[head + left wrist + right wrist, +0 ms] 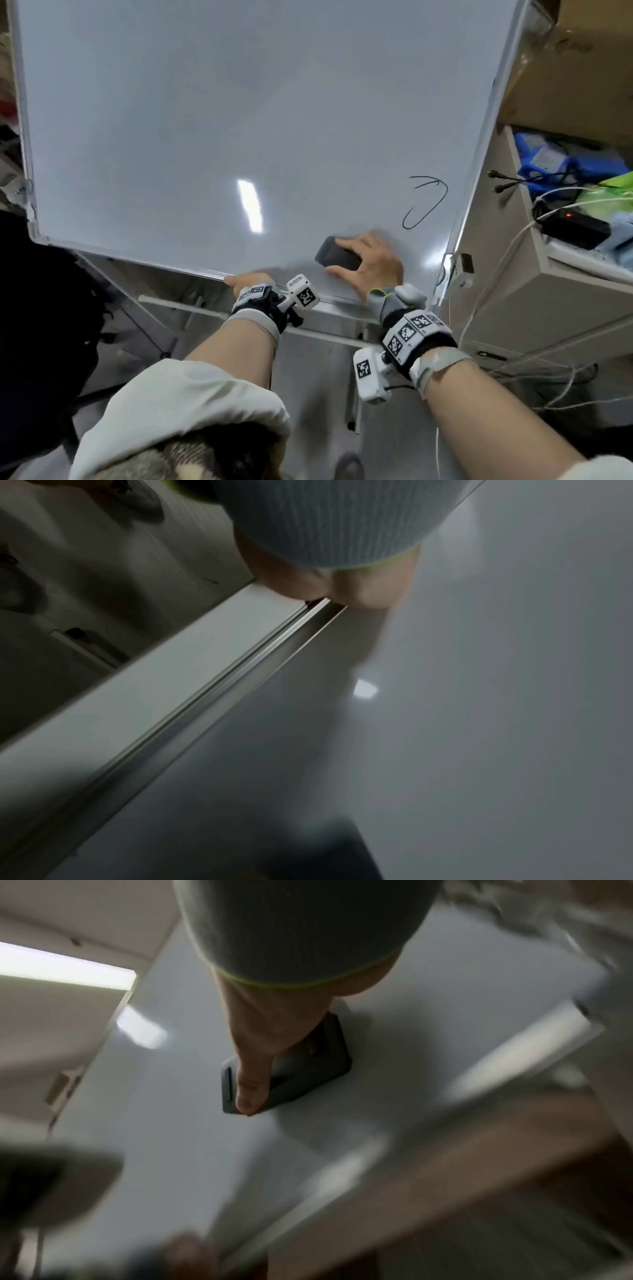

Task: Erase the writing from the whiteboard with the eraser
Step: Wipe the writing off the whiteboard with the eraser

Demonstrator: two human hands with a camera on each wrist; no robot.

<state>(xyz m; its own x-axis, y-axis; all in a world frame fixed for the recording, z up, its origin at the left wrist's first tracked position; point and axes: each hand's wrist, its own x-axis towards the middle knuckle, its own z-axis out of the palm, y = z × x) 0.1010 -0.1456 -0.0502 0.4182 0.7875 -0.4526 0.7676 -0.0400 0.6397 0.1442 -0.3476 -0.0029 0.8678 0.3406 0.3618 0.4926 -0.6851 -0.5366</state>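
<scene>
Head view: right hand (pixel 371 262) grips the dark eraser (pixel 337 257) flat on the whiteboard (pixel 205 120) — fingers over its far side, thumb at the near side. Black writing (pixel 426 202) lies just right and farther off. Left hand (pixel 248 280) curls over the board's near edge.

Right wrist view: thumb (pixel 251 1074) along the eraser (pixel 308 1066).

Left wrist view: hand (pixel 318 588) grips the frame (pixel 212 685).

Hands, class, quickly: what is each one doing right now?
Left hand: grips the whiteboard's bottom edge.
Right hand: grips the dark eraser, pressed flat on the board.
</scene>
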